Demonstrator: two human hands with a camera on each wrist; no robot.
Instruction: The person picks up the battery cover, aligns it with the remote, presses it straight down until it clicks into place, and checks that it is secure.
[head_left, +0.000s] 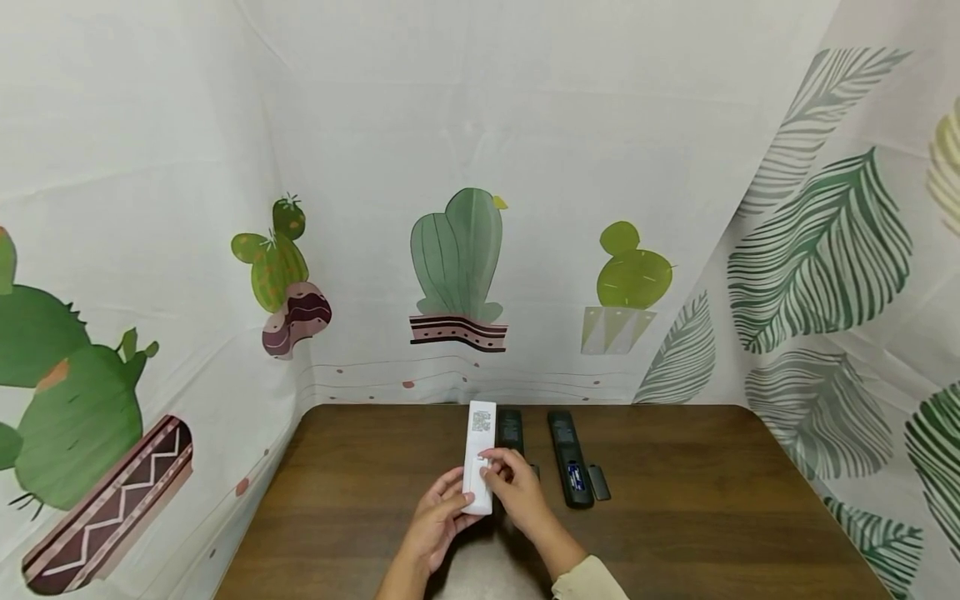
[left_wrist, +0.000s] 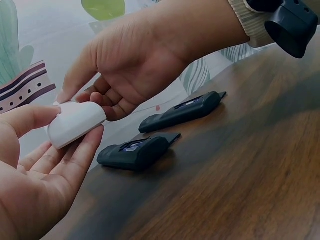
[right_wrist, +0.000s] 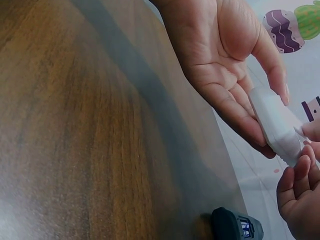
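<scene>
A white remote control [head_left: 477, 437] is held up above the table, its back with a printed code turned upward. My left hand [head_left: 435, 521] grips its lower end, thumb on one edge and fingers underneath, as the left wrist view also shows on the white casing [left_wrist: 82, 120]. My right hand [head_left: 519, 490] has its thumb and curled fingers pinching at the back of the remote, around the middle. In the right wrist view, a thin white edge [right_wrist: 298, 130] stands out by the right thumb; the fingertips hide part of it.
Two black remote controls lie face down on the brown wooden table [head_left: 337, 500]. The right one [head_left: 566, 450] has its battery bay uncovered, batteries showing, and its cover [head_left: 598, 482] beside it. The other [head_left: 511, 429] is partly behind my right hand. A cactus-print cloth [head_left: 525, 125] hangs behind.
</scene>
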